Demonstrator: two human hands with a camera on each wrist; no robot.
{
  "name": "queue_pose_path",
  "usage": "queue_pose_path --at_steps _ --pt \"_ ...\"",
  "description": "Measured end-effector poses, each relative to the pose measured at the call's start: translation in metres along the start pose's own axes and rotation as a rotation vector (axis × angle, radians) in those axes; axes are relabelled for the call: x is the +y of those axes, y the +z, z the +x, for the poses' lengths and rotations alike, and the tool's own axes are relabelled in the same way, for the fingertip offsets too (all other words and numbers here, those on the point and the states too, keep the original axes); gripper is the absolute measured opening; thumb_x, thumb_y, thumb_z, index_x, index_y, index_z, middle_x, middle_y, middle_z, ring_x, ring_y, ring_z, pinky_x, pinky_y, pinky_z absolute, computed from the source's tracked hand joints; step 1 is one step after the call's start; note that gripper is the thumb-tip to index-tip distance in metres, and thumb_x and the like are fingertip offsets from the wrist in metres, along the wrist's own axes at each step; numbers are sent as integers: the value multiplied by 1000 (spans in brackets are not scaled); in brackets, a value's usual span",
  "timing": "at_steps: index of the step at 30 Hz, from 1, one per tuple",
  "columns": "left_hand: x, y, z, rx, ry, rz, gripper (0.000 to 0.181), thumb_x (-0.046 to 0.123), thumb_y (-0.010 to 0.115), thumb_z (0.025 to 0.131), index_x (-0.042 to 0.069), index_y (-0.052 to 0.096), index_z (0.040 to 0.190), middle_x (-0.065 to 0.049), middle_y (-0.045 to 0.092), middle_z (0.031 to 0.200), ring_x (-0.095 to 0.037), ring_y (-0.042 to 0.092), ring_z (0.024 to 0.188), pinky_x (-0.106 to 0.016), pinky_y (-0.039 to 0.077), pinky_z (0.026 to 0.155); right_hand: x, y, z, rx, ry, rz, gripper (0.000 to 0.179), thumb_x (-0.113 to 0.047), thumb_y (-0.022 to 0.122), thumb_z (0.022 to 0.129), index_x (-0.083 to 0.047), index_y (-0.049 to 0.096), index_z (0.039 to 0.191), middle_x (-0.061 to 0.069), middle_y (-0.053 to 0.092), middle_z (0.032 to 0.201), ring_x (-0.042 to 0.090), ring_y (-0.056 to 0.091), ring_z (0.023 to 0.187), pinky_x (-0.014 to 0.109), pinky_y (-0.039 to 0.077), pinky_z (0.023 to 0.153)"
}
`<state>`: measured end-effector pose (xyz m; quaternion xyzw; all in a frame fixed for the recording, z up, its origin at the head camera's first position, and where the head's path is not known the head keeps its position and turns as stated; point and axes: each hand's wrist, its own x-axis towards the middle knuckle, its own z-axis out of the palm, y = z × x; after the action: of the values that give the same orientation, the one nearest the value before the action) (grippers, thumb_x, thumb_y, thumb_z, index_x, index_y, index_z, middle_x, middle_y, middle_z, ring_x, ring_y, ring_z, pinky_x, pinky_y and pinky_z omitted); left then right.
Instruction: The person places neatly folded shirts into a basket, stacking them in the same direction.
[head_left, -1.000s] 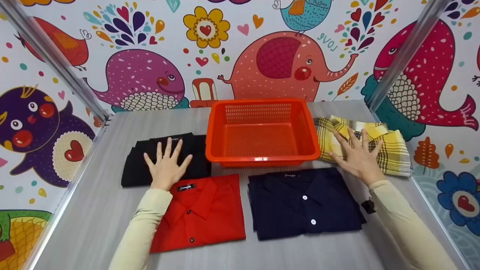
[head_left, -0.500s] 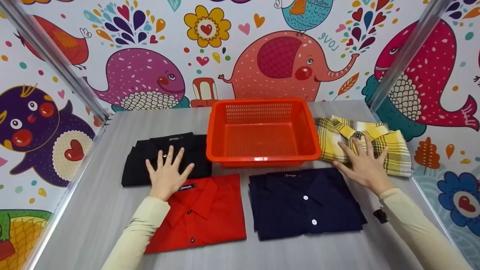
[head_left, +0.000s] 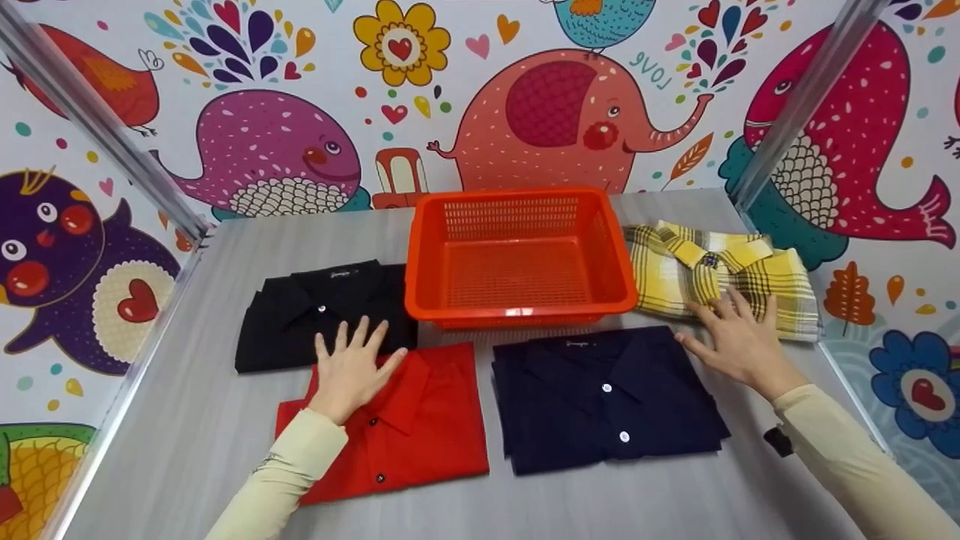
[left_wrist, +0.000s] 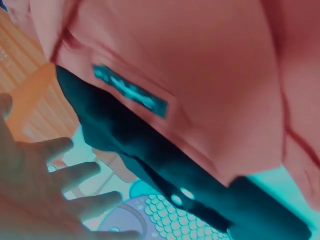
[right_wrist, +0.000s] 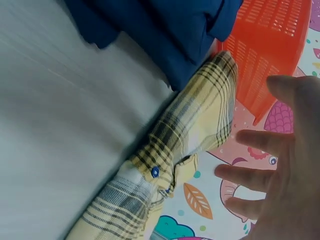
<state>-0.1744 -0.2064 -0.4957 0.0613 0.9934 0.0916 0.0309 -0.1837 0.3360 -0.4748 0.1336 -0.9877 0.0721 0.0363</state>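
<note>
My left hand [head_left: 351, 376], fingers spread, hovers over the collar of a folded red shirt [head_left: 435, 420], its fingertips overlapping the lower edge of a folded black shirt [head_left: 285, 315] in the head view. Fingers spread and holding nothing, my right hand [head_left: 742, 343] is above the near edge of a folded yellow plaid shirt [head_left: 660, 277]. Between the arms lies a folded navy shirt [head_left: 570, 405] with white buttons. The left wrist view has the red shirt's label [left_wrist: 131, 91] close by; in the right wrist view the plaid shirt has a blue button [right_wrist: 155, 172].
An orange-red plastic basket [head_left: 416, 292] with nothing in it stands at the back middle, between the black and plaid shirts. Metal posts [head_left: 810, 105] and walls printed with cartoon animals enclose the grey table [head_left: 187, 420] on the back and sides.
Both hands have drawn back toward the person, the left from the black shirt to over the red one, the right to the plaid shirt's near edge. The head view has shifted slightly.
</note>
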Motion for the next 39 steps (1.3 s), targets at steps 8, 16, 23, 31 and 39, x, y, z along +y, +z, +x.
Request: queue_pose_path --at_steps 8,16,23,31,39 --pt "25 4 -5 -38 31 21 62 54 43 98 6 55 136 -24 51 135 -47 40 127 -66 16 105 -4 7 -12 -78 -13 21 50 -40 65 90 2 64 117 29 57 120 52 38 123 78 15 93" --pt "55 4 -9 10 120 27 58 50 47 97 3 61 127 -22 57 128 -44 48 121 -63 26 103 -5 13 -17 -103 -14 16 45 -35 65 90 6 65 111 26 63 108 49 54 104 70 37 81" --pt "79 10 -12 115 247 -16 45 43 55 95 1 65 106 -17 63 97 -37 59 85 -49 50 76 -6 22 -23 -206 30 125 35 -38 63 92 -5 60 81 4 56 71 22 54 59 46 44 50" --pt "100 18 -11 6 322 -309 14 13 67 88 3 59 82 -5 51 65 -19 51 54 -31 45 48 -8 30 -24 -231 58 267 40 -40 59 94 0 60 85 3 52 68 19 49 59 39 42 56" --pt "120 29 -9 -260 228 -551 14 12 63 89 3 69 80 0 61 63 -10 51 51 -26 46 52 -9 33 -24 -255 58 342 47 -39 65 90 8 59 91 4 54 70 18 49 61 37 43 57"
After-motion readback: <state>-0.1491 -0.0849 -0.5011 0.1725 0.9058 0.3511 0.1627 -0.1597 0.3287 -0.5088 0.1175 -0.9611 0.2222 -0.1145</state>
